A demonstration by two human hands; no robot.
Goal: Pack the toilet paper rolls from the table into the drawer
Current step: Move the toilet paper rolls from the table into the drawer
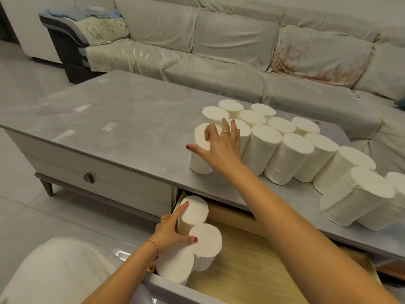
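Several white toilet paper rolls [287, 159] stand upright in rows on the right half of the grey table [122, 128]. My right hand [219, 145] reaches over the table and grips the top of the nearest left roll [200, 159], fingers curled over its rim. Below, the drawer [252, 266] is pulled open, showing a pale wooden bottom. Three rolls stand in its left corner. My left hand [173, 229] rests among them, fingers spread straight, touching the back roll [195, 212] and the front roll [175, 266], thumb on the right roll [207, 242].
A second drawer [92, 172] with a round knob is closed to the left. A covered sofa [230, 51] runs behind the table. My knee in white fabric [50, 273] is at the lower left. Glossy floor tiles [19, 88] lie to the left.
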